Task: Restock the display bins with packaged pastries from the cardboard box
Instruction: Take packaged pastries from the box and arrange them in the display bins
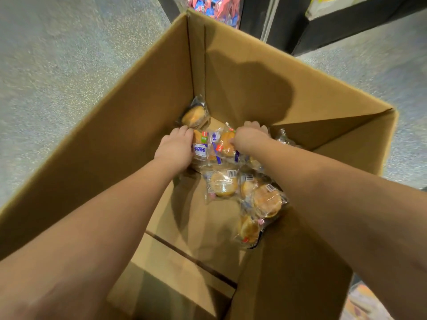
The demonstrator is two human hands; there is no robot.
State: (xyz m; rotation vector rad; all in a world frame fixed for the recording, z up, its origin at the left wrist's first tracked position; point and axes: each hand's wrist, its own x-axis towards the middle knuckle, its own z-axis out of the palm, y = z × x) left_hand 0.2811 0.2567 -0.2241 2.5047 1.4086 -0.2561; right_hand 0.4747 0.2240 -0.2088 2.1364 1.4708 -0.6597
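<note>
Hands (pixel 175 146) | flanking pastry packs (pixel 209 146), seemingly gripping | cardboard box (pixel 254 72) bottom

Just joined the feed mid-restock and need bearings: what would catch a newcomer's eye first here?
The big open cardboard box fills the view, nearly empty, with both bare arms reaching down inside. At its bottom the left hand and right hand close in from either side on a small cluster of clear-wrapped pastries. More packaged pastries lie loose nearer the right wall, and one packet leans in the far corner.
</note>
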